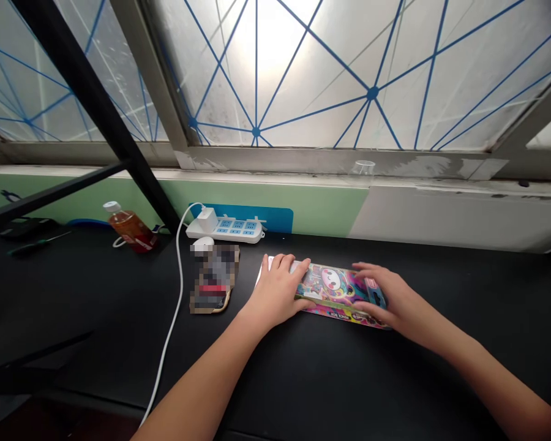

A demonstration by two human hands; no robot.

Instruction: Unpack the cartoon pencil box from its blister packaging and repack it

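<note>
A colorful pencil box (333, 282) with a round white cartoon face on top lies flat on the black table. My left hand (278, 288) rests over its left end, the fingers across the top and the thumb at the near edge. Around the right end is my right hand (388, 297), its fingers at the far side and its thumb at the near side. Both hands hold the box against the table. Parts of its two ends are hidden under my fingers.
Left of the box lies a blurred-out phone (213, 282). Behind it sits a white power strip (224, 228) with a plugged-in charger; its white cable (177, 306) runs toward me. A tilted drink bottle (131, 228) and a black metal frame (96, 104) are at left. A clear cup (364, 168) stands on the sill.
</note>
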